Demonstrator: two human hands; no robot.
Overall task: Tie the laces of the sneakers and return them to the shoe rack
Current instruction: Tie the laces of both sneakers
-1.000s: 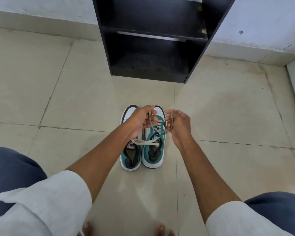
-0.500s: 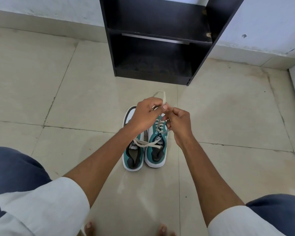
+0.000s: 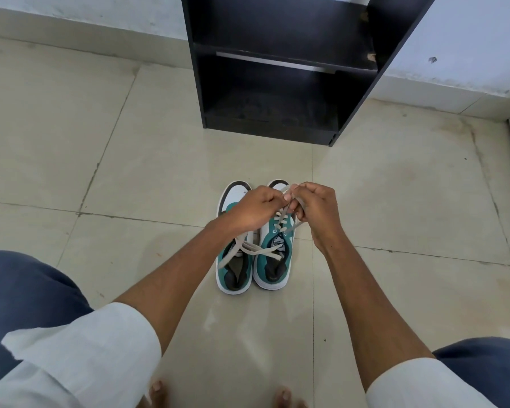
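Observation:
Two teal and white sneakers stand side by side on the floor tiles, toes pointing at the rack. The left sneaker (image 3: 234, 273) has loose cream laces lying across its opening. Over the right sneaker (image 3: 273, 260) my left hand (image 3: 255, 209) and my right hand (image 3: 317, 209) meet, both pinching the cream laces (image 3: 286, 212) of that shoe above its tongue. The toes of both shoes are partly hidden by my hands. The black shoe rack (image 3: 277, 83) stands just beyond, its shelves bare.
Beige floor tiles (image 3: 130, 142) surround the shoes. A white wall with a low skirting runs behind the rack (image 3: 454, 69). My knees in blue trousers sit at the bottom corners, and my bare toes show at the bottom edge.
My hands lowered and came together over the right sneaker. The raised lace loop seen half a second ago is now pulled down between my fingers.

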